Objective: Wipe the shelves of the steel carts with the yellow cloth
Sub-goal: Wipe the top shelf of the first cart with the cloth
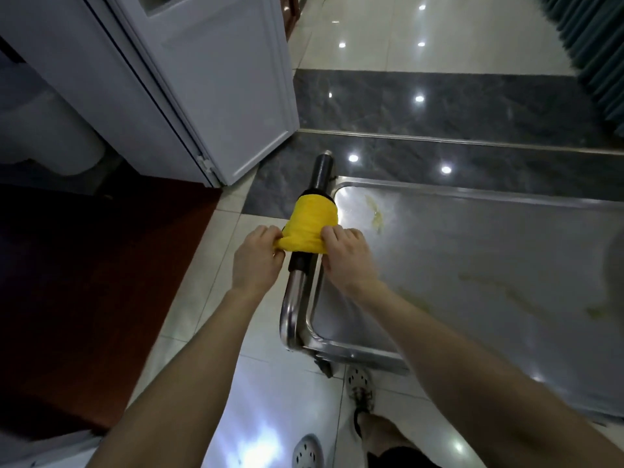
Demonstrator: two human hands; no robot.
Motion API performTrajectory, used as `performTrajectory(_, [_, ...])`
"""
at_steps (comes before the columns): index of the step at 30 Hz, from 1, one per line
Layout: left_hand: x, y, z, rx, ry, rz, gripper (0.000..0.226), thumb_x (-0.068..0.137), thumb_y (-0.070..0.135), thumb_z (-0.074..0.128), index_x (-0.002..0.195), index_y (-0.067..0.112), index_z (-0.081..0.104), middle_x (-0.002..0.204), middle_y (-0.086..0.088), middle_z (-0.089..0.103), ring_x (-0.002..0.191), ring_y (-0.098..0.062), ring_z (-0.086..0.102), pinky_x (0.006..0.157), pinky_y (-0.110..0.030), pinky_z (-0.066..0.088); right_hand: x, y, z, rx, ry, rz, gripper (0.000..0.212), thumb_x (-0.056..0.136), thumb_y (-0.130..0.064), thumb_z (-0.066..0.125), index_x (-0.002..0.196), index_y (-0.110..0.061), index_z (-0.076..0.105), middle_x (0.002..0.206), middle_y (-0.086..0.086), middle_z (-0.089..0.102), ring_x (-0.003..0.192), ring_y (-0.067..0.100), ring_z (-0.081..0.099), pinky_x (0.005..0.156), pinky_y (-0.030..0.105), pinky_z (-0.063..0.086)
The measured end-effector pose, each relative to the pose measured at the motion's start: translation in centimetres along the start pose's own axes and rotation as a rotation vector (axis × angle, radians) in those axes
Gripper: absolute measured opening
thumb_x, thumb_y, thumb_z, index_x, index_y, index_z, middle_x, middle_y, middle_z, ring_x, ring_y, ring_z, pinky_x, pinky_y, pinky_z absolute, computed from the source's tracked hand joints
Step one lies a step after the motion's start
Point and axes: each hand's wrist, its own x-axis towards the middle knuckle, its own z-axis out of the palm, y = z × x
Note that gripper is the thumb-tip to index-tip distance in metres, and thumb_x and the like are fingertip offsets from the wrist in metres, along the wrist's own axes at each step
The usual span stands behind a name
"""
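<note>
While both hands are on the push handle (322, 170), the yellow cloth (312, 224) sits wrapped round its black grip, at the left end of the steel cart (354, 356). Left hand (258, 258): pinching the cloth's left tail, fingers curled. Right hand (347, 258): grasping the cloth's right edge, fingers curled over it. Top shelf (472, 265) beside the handle has yellowish smears (376, 211) near the cloth. White door (219, 79) upper left, red mat (84, 282) on the floor at left.
</note>
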Motion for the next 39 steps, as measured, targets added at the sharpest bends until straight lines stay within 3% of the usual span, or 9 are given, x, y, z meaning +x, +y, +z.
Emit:
performTrajectory(4, [-1.5, 0.5, -2.6, -0.130, 0.133, 0.095, 0.022, 0.095, 0.015, 0.074, 0.117, 0.014, 0.071, 0.113, -0.002, 0.068, 0.099, -0.020, 0.062, 0.075, -0.030, 0.047, -3.0, -0.2, -2.5, 0.037, 0.144, 0.045, 0.032, 0.085, -0.009, 0.062, 0.116, -0.007, 0.064, 0.100, 0.013, 0.066, 0.087, 0.036, 0.062, 0.094, 0.049, 0.050])
performTrajectory(7, [-3.2, 1.7, -4.7, -0.250, 0.167, 0.211, 0.023, 0.097, 0.015, 0.071, 0.120, 0.017, 0.068, 0.107, 0.002, 0.068, 0.089, -0.014, 0.061, 0.074, -0.033, 0.054, -6.6, -1.2, -4.8, 0.101, 0.301, 0.085, 0.028, 0.092, -0.018, 0.055, 0.116, -0.009, 0.067, 0.099, 0.010, 0.065, 0.083, 0.031, 0.059, 0.082, 0.045, 0.051])
performTrajectory(11, [-5.9, 4.0, -6.1, -0.416, 0.148, 0.312, 0.042, 0.102, 0.017, 0.067, 0.140, 0.027, 0.052, 0.111, 0.016, 0.059, 0.089, -0.005, 0.059, 0.073, -0.012, 0.045, -11.6, -2.1, -7.4, 0.211, 0.416, 0.234, 0.036, 0.096, -0.023, 0.046, 0.119, -0.009, 0.070, 0.103, 0.013, 0.062, 0.080, 0.032, 0.059, 0.068, 0.045, 0.052])
performTrajectory(15, [-8.2, 6.3, -5.1, -0.452, 0.098, 0.419, 0.036, 0.106, 0.017, 0.061, 0.138, 0.027, 0.050, 0.115, 0.017, 0.057, 0.094, -0.007, 0.059, 0.077, -0.023, 0.051, -15.3, -1.7, -8.8, 0.185, 0.448, 0.363, 0.029, 0.089, -0.022, 0.048, 0.110, -0.013, 0.066, 0.097, 0.009, 0.064, 0.075, 0.033, 0.060, 0.065, 0.045, 0.052])
performTrajectory(19, [-8.5, 7.2, -1.8, -0.362, -0.031, 0.402, 0.031, 0.106, 0.016, 0.061, 0.136, 0.025, 0.056, 0.124, 0.003, 0.064, 0.104, -0.018, 0.062, 0.091, -0.038, 0.053, -15.6, 0.5, -7.5, 0.177, 0.367, 0.494, 0.031, 0.088, -0.021, 0.052, 0.118, -0.016, 0.060, 0.097, 0.010, 0.067, 0.078, 0.038, 0.064, 0.068, 0.047, 0.053])
performTrajectory(22, [-7.2, 6.9, 0.3, -0.124, -0.080, 0.461, 0.038, 0.098, 0.012, 0.070, 0.135, 0.020, 0.066, 0.133, -0.002, 0.067, 0.124, -0.028, 0.062, 0.116, -0.045, 0.041, -14.4, 3.0, -4.5, 0.132, 0.113, 0.574, 0.056, 0.094, -0.019, 0.059, 0.149, -0.012, 0.048, 0.138, 0.015, 0.059, 0.114, 0.042, 0.063, 0.091, 0.051, 0.054])
performTrajectory(28, [-4.0, 5.8, 1.9, 0.001, -0.046, 0.366, 0.050, 0.100, 0.030, 0.071, 0.148, 0.018, 0.062, 0.169, -0.014, 0.042, 0.160, -0.034, 0.032, 0.130, -0.052, 0.026, -15.9, 3.6, 3.2, -0.071, -0.278, 0.425, 0.074, 0.103, -0.052, 0.055, 0.168, -0.028, 0.030, 0.178, 0.012, 0.017, 0.165, 0.032, 0.012, 0.128, 0.061, 0.017])
performTrajectory(34, [1.9, 6.4, 3.6, 0.031, -0.130, 0.105, 0.073, 0.103, 0.057, 0.057, 0.168, 0.036, 0.032, 0.182, -0.004, -0.004, 0.168, -0.031, 0.002, 0.128, -0.057, 0.028, -12.8, 4.2, 7.8, -0.178, -0.272, 0.425, 0.079, 0.101, -0.080, 0.019, 0.170, -0.042, 0.012, 0.181, 0.006, -0.004, 0.166, 0.029, -0.014, 0.124, 0.073, -0.007])
performTrajectory(39, [3.1, 6.6, 4.8, 0.023, -0.173, -0.010, 0.070, 0.108, 0.048, 0.051, 0.171, 0.041, 0.021, 0.182, -0.004, 0.001, 0.159, -0.039, 0.032, 0.117, -0.058, 0.047, -13.7, 4.5, 10.5, -0.174, -0.122, 0.427, 0.078, 0.102, -0.080, 0.021, 0.170, -0.042, 0.016, 0.181, 0.005, 0.002, 0.166, 0.030, -0.010, 0.125, 0.075, -0.002])
